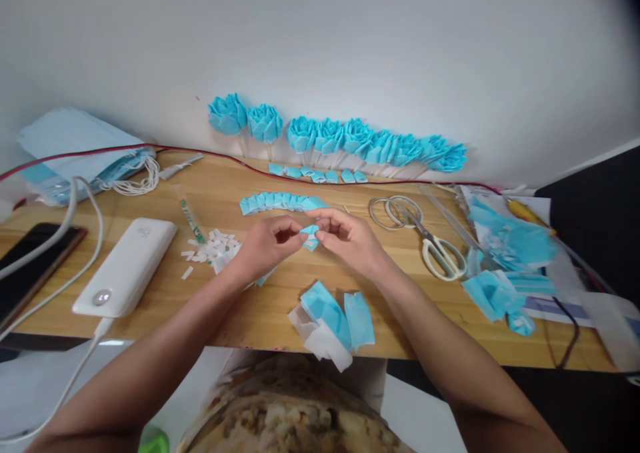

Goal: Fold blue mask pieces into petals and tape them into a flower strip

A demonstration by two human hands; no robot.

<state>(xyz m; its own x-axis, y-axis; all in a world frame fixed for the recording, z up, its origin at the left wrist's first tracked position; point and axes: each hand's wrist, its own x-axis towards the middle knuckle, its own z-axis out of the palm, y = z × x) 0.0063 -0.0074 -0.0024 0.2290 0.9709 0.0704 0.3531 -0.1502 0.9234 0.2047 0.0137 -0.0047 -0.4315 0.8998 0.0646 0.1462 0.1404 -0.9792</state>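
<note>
Between my two hands is a small folded piece of blue fabric point(310, 237), its white side partly showing. My left hand point(267, 245) pinches its left edge with thumb and fingers. On the opposite edge, my right hand point(347, 240) grips it the same way. Just beyond the hands lies a row of folded blue pieces point(275, 202), overlapping one another. Nearer my body are loose blue fabric pieces point(327, 313) with white layers. Small white strips point(215, 246) are heaped left of my left hand.
Blue fabric flowers point(330, 135) on sticks lean along the wall. Scissors point(443, 256) and a tape roll point(389, 213) lie right. Blue scraps point(500, 293) cover the right end. A white power bank point(127, 266), a phone point(37, 263) and packed masks point(85, 146) occupy the left.
</note>
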